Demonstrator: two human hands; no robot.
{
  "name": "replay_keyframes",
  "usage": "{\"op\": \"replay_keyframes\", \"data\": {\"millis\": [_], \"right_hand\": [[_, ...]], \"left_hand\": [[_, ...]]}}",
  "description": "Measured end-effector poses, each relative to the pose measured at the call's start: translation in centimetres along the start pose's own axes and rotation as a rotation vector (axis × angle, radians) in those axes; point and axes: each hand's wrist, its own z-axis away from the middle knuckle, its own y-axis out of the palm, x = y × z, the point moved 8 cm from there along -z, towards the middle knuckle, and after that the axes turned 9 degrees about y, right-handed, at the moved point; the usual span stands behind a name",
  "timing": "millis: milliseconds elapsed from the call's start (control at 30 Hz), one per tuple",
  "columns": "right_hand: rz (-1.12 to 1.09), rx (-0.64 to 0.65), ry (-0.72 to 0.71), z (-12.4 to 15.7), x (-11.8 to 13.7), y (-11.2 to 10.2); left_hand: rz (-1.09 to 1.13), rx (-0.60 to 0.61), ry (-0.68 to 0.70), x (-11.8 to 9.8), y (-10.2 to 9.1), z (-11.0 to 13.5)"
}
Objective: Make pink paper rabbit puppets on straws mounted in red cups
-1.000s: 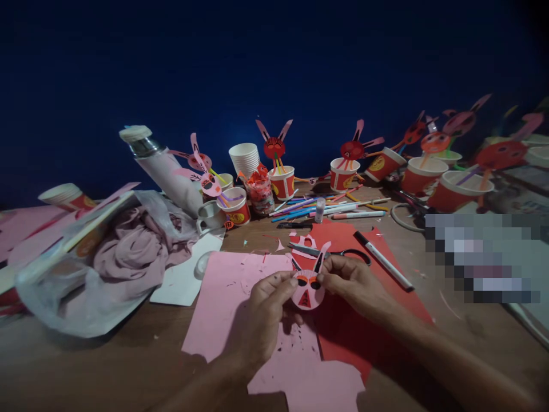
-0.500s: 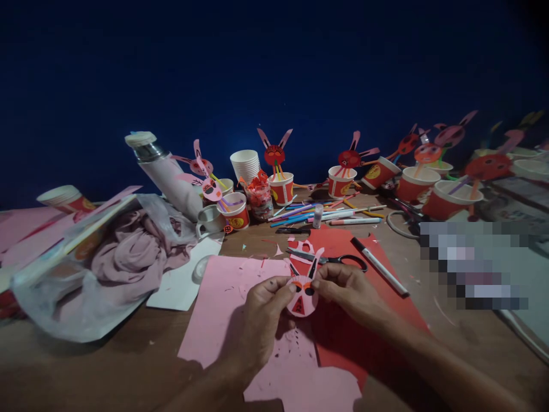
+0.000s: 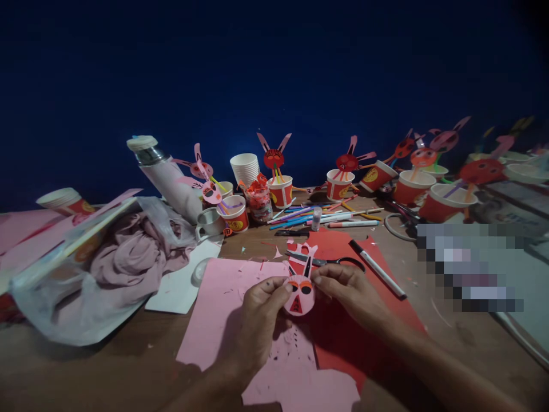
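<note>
My left hand pinches the left edge of a round pink paper rabbit face between thumb and fingers. The face has upright pink ears with black centres, dark eyes under orange brows and a red triangle nose. At its upper right edge are the closed fingertips of my right hand, with the thumb beside the rim and both eyes uncovered. Behind the ears lie scissors with black handles. Beneath my hands are a pink paper sheet and a red paper sheet.
A white marker lies on the red sheet. Farther back are several coloured pens, a scrap-filled jar and red cups bearing paper rabbits. A thermos, mug and plastic bag with cloth stand left.
My right thumb has slid off the front of the face to its right edge, uncovering the eye there. The left hand keeps its hold. The view has shifted slightly.
</note>
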Motion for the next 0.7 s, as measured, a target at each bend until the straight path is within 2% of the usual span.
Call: {"op": "replay_keyframes", "data": {"millis": [233, 400, 467, 567, 700], "right_hand": [[-0.067, -0.046, 0.031, -0.2, -0.3, -0.6], [-0.054, -0.097, 0.02, -0.3, 0.2, -1.6], [0.01, -0.082, 0.028, -0.3, 0.6, -1.7], [0.212, -0.045, 0.031, -0.4, 1.4, -1.2], [0.84, -0.051, -0.037, -1.1, 2.3, 0.0]], "left_hand": [[0.082, -0.032, 0.052, -1.6, -0.1, -0.3], [0.238, -0.157, 0.25, -5.2, -2.3, -1.0], [0.252, -0.167, 0.273, -6.1, -2.9, -1.1], [0.292, -0.187, 0.269, -6.9, -3.7, -1.1], [0.353, -0.207, 0.273, -7.4, -4.3, -1.5]]}}
